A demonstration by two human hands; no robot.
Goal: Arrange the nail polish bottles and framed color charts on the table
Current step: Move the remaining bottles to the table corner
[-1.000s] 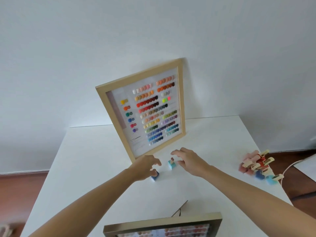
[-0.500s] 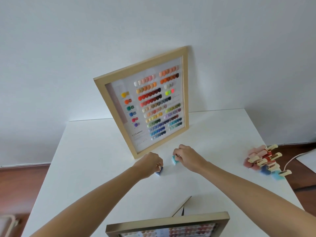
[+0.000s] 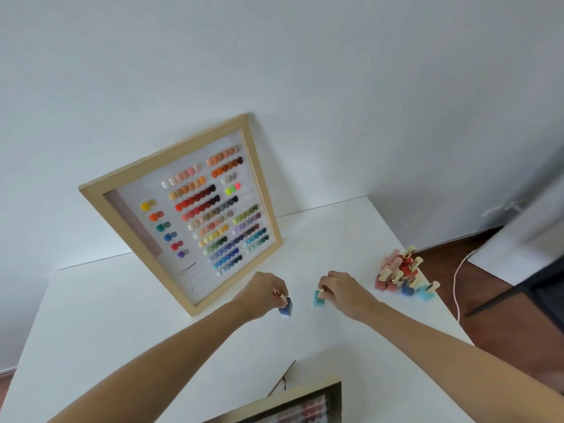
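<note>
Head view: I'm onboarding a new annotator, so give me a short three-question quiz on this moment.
1. True or false: the large framed color chart lies flat on the table.
2. Which bottle does the left hand pinch by its cap? A) the dark blue bottle B) the teal bottle C) a red one
3. Fill in: the cluster of bottles sits near the table's ____ edge.

Key: 1. False, it stands leaning on the wall. 2. A; the right hand has the teal one. 3. Right.
</note>
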